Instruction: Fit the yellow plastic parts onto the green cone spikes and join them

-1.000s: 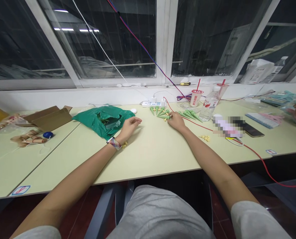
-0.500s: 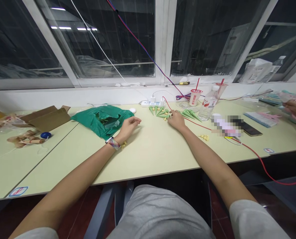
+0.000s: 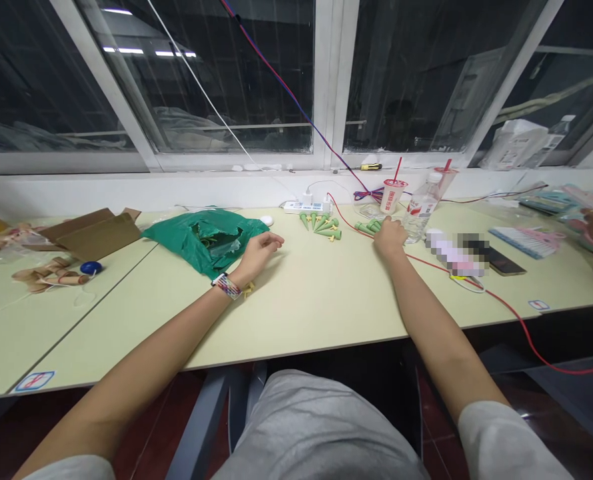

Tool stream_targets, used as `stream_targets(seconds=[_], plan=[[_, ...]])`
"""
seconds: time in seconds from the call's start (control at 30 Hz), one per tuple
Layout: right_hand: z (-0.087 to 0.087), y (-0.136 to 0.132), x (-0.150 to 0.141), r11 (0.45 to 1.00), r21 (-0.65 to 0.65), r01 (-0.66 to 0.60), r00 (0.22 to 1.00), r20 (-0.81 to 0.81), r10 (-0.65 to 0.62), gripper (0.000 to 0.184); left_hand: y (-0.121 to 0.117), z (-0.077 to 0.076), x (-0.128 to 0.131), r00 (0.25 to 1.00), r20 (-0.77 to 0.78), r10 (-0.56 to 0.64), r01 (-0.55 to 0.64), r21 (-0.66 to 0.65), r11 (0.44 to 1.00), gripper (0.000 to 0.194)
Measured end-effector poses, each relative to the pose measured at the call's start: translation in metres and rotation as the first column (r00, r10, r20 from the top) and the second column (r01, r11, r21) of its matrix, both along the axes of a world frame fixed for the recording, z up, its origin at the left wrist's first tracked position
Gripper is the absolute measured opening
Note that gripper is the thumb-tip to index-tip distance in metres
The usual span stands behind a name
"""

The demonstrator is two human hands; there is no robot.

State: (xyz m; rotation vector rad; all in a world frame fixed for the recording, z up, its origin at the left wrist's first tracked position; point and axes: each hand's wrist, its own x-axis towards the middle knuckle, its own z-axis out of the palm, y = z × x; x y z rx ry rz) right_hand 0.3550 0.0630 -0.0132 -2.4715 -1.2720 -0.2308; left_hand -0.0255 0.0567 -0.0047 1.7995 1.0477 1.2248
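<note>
- Left hand (image 3: 259, 257): fingers loosely spread, beside the bag (image 3: 176, 231);
- Right hand (image 3: 390, 238): at the cones (image 3: 371, 227), near the bottle (image 3: 420, 208); fingertips hidden, cannot tell whether pinching

1. I see green cones (image 3: 322, 221) lying on their sides in a fan, narrow ends near each other.
2. Small yellow parts (image 3: 332, 238) are among them.
3. I see more green cones (image 3: 370, 227) at right, partly hidden from me.
</note>
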Motion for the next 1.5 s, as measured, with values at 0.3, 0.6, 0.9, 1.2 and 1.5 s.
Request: stream_targets(seconds=[0.3, 0.6, 0.9, 1.2, 1.5], plan=[[-0.002, 0.000, 0.007, 0.999, -0.042, 0.004, 1.000, -0.021, -0.005, 0.046, -0.004, 0.003, 0.002, 1.000, 0.008, 0.000, 0.000, -0.023, 1.000, 0.022], [0.007, 0.002, -0.030, 0.880, 0.383, -0.280, 0.951, -0.016, 0.309, 0.041, -0.007, 0.006, 0.004, 0.998, 0.055, -0.024, 0.026, -0.048, 0.998, 0.025], [-0.007, -0.041, -0.187, 0.402, 0.790, -0.463, 0.192, -0.353, 0.916, 0.044, -0.019, 0.016, 0.008, 0.977, 0.076, -0.201, 0.210, -0.135, 0.968, 0.047], [-0.016, -0.067, -0.190, 0.316, 0.652, -0.689, 0.220, -0.227, 0.949, 0.025, 0.001, 0.034, -0.009, 0.810, 0.586, 0.018, 0.143, -0.227, 0.963, 0.029], [-0.021, -0.085, -0.224, -0.215, 0.126, -0.968, -0.190, 0.183, 0.965, 0.038, 0.016, 0.029, -0.024, 0.745, 0.643, 0.175, 0.076, -0.343, 0.936, 0.026]])
